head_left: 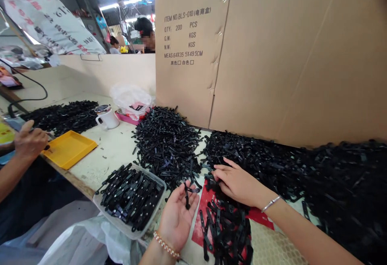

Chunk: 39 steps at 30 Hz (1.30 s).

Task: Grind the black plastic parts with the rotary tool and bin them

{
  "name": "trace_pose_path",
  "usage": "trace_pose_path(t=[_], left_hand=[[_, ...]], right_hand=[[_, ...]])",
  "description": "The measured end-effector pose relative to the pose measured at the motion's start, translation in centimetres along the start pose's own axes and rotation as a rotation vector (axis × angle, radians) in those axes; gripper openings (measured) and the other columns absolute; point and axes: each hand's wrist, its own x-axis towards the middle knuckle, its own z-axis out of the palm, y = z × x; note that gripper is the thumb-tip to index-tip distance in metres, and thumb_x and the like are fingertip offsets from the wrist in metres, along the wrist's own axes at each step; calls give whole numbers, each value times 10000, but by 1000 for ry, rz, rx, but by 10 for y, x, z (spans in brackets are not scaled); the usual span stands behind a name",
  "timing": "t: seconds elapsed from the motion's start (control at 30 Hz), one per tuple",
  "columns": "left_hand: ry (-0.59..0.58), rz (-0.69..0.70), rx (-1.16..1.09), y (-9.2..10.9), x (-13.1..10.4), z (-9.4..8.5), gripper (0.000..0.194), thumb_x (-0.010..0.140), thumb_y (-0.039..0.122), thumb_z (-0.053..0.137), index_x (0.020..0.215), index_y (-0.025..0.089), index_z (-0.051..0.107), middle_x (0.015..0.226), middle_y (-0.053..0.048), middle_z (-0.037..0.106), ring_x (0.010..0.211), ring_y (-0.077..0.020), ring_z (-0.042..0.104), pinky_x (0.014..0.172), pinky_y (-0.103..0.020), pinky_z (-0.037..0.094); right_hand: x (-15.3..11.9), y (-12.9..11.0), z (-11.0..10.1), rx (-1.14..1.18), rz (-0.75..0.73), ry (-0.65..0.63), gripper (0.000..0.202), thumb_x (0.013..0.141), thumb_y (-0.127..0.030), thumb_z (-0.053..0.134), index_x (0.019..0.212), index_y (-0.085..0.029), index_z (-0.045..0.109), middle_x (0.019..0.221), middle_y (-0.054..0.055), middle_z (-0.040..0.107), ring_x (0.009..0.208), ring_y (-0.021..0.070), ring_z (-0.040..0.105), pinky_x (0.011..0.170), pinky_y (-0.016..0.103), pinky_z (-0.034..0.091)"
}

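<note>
My left hand [178, 218] is palm up, fingers partly curled. A couple of small black plastic strips [187, 198] with holed ends lie across its fingers. My right hand [238, 182] is palm down over the edge of the loose black strips; two fingers stretch out, while the index finger and thumb come together low among the pieces. What those fingertips hold is hidden. Below it, a smaller heap of black strips [225, 228] lies on a red sheet [198, 232]. Left of my left hand, a clear plastic tub [161, 184] holds strips laid roughly side by side.
A large heap of strips [166, 144] spreads over the table [117, 144] before a tall cardboard box [256, 55]. A white mug [109, 119], a plastic bag [131, 97] and a yellow tray [72, 148] stand left. A co-worker's hand [28, 142] grips a tool there.
</note>
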Motion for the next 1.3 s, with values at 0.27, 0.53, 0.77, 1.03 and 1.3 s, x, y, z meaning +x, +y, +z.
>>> trace_pose_path(t=[0.27,0.53,0.77,1.03,1.3], left_hand=[[-53,-66,-57,-6,-3,3,106,861,126,542,844,120,646,821,-67,678,737,-146,649,757,-298,557],[-92,-117,-108,-9,7,13,87,854,128,550,864,106,633,872,-84,674,770,-159,652,751,-287,557],[-90,-116,-148,-7,22,29,115,870,141,517,844,114,626,829,-77,652,761,-170,653,732,-293,565],[-61,-64,-172,0,38,27,127,871,132,499,823,125,616,821,-82,647,759,-164,660,728,-289,574],[-28,2,-161,6,38,23,111,866,133,500,839,132,608,854,-100,642,793,-171,664,758,-305,580]], right_hand=[[27,2,3,-6,12,54,139,905,-147,440,962,-173,563,1336,114,495,1281,235,398,1100,495,269],[49,-1,16,-5,-53,-8,167,890,-118,469,1000,-172,583,1257,99,565,1277,228,403,1103,499,257],[42,9,16,-103,-44,24,191,903,-108,451,1035,-147,582,1076,109,642,1197,228,486,1109,493,228],[35,11,7,-51,-16,-4,162,898,-111,460,1005,-181,560,1223,86,587,1228,212,457,1105,485,247],[38,3,17,-84,-52,-41,236,897,-104,441,1101,-132,556,1178,134,603,1196,227,483,1103,479,239]])
